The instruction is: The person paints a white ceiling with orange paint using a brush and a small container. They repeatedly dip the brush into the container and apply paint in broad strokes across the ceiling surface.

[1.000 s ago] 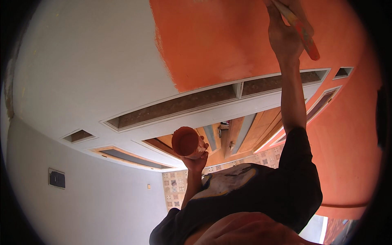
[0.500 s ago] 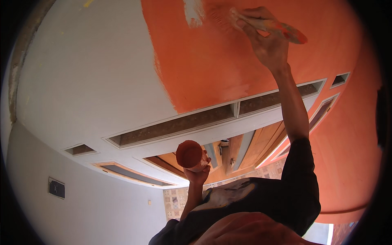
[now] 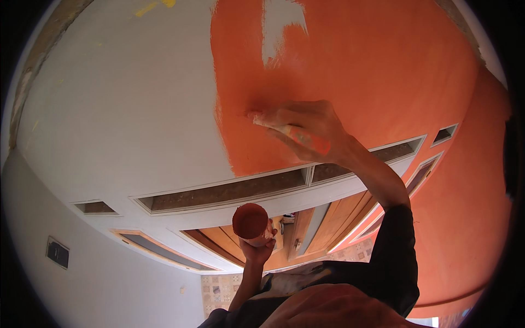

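My right hand (image 3: 311, 128), somewhat smeared by motion, grips a paintbrush (image 3: 298, 136) whose bristles meet the orange part of the wall (image 3: 350, 76). Orange paint stains the brush handle. Lower down, my left hand (image 3: 260, 250) is wrapped round a paint cup (image 3: 251, 224), held with its mouth toward me; the inside is coated reddish orange. Left of the orange coat the wall (image 3: 147, 109) is pale grey-white, and a ragged pale patch (image 3: 276, 30) shows within the orange above my right hand.
Below the painted area runs a long framed vent opening (image 3: 229, 191), with a smaller vent (image 3: 95, 208) to its left. Under it are wooden doors (image 3: 306, 229) and a patterned tile floor (image 3: 221, 290). A dark switch plate (image 3: 57, 252) sits on the left wall.
My right hand and the brush have moved down and left across the orange area. The view has shifted slightly; my left hand still holds the paint cup.
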Demonstrator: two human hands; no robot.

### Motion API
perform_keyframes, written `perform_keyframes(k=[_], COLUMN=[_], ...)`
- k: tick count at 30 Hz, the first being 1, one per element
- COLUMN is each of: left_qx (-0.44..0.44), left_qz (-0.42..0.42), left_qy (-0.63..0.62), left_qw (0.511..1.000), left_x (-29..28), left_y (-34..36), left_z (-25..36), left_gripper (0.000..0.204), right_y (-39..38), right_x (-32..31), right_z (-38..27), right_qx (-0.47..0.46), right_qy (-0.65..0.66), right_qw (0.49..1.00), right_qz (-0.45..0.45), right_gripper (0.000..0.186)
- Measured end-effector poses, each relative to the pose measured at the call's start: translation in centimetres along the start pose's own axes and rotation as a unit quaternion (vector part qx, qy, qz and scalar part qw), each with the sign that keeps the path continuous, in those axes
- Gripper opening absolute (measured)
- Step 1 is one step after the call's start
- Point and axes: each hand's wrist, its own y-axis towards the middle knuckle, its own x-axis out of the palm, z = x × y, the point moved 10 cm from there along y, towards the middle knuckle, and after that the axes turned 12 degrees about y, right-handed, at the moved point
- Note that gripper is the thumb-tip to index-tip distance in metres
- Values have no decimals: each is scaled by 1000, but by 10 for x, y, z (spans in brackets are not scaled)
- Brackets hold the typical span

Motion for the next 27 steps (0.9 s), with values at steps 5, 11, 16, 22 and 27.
perform_keyframes(k=[5, 11, 16, 22, 27], left_qx=[0, 15, 12, 0, -2], left_qz=[14, 25, 13, 20, 14], left_qy=[16, 9, -8, -12, -17], left_qw=[1000, 1000, 1000, 1000, 1000], left_x=[5, 6, 8, 3, 2], left_y=[4, -3, -1, 1, -5], left_z=[1, 2, 5, 5, 0], left_gripper=[62, 58, 58, 61, 61], right_y=[28, 27, 32, 23, 41], right_x=[-72, -119, -26, -25, -106], right_z=[47, 22, -2, -10, 50], right_qx=[49, -60, -97, -90, 54], right_qy=[27, -159, -327, -79, -27], right_qw=[990, 954, 939, 992, 973], right_qz=[132, 248, 44, 50, 224], right_gripper=[22, 26, 32, 24, 16])
